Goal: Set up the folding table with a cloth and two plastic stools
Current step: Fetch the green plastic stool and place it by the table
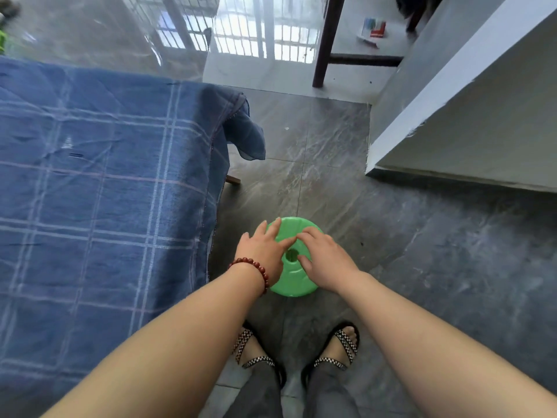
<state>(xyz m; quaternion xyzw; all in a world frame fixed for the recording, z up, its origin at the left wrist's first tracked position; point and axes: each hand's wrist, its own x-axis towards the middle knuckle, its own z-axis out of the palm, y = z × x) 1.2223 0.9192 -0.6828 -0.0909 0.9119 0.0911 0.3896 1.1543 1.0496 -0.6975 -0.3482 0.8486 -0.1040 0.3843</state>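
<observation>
On the grey tiled floor (422,251), just off the right edge of the table, stands a green plastic stool (294,285), upright, with its round seat facing up and a hole (291,255) at the seat's middle. The table itself is covered by a blue checked cloth (105,176) that lies flat across the top and hangs over the right edge; at the far right corner a loose flap of the cloth (245,137) droops down, and below it a small wooden piece (234,179) shows near the floor. To the right of the stool, well apart, rises a pale grey wall corner (452,86). Beyond it stand dark wooden furniture legs (324,40), with some coloured papers (372,28) lying on the lighter floor near them. Both arms reach down and forward from the bottom of the view. The left hand (262,251), with a red bead bracelet (256,267) at the wrist, lies palm down with fingers spread on the seat's left side. The right hand (325,260) rests on the right side, fingers slightly bent, thumb beside the hole; neither hand grips the stool. Two feet in checkered sandals (256,354) stand just behind the stool.
</observation>
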